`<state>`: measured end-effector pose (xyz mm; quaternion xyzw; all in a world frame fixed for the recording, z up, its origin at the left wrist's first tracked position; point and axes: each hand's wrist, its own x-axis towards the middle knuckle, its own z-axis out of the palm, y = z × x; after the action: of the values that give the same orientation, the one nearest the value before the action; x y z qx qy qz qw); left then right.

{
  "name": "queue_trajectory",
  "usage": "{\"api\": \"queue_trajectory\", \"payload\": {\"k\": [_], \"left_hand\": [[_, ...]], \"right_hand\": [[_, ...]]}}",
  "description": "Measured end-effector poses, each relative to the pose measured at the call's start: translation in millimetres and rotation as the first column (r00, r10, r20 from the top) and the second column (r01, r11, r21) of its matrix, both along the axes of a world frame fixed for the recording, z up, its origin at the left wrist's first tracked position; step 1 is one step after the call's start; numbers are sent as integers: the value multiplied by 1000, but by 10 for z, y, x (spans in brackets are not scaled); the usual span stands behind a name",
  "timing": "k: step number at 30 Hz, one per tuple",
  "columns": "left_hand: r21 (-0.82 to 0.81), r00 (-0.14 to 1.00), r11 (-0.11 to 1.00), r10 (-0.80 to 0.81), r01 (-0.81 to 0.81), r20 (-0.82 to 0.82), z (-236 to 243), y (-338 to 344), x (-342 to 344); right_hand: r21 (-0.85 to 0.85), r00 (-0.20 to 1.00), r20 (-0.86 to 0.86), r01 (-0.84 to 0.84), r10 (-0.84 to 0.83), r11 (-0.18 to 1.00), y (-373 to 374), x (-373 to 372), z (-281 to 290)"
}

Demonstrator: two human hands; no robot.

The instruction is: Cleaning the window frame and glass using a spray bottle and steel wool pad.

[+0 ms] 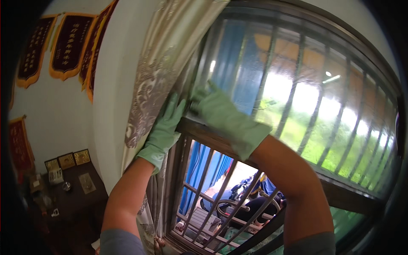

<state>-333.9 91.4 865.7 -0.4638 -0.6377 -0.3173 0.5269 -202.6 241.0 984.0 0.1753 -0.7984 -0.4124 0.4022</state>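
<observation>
Both hands wear pale green rubber gloves and are raised to a window. My left hand lies along the window frame's left side, at the edge of the patterned curtain; its fingers stretch upward and hold nothing. Over the lower left corner of the upper window pane, just above the brown crossbar, is my right hand. Motion smears its bent fingers, and whether anything is under them I cannot make out. The pane looks hazy and streaked, with dark bars behind it.
Below the crossbar, a barred opening shows a parked motorcycle and blue sheeting outside. Red pennants hang on the left wall. A dark table at lower left bears framed plaques and small items.
</observation>
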Motion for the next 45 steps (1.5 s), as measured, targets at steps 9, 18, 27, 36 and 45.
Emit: {"api": "queue_trajectory", "payload": {"k": [9,18,27,36,45], "left_hand": [[28,997,999,31,-29,-68,31,-113,36],[-123,990,984,119,-127,-74,110,-12,256],[98,844,848,-528,520,95,-130,356,-35],[0,940,949,-313,316,-134,-130,370,-339],[-50,953,965,-261,256,-152,-132,280,-580]], "right_hand": [[-559,912,325,399,-251,727,-616,1585,-313],[-785,883,-43,260,-468,562,-533,3112,-643],[-643,809,-173,340,-562,687,-664,3234,-701],[-541,437,-709,169,-554,824,-193,4377,-1204],[-662,615,-454,250,-644,706,-359,4059,-1059]]}}
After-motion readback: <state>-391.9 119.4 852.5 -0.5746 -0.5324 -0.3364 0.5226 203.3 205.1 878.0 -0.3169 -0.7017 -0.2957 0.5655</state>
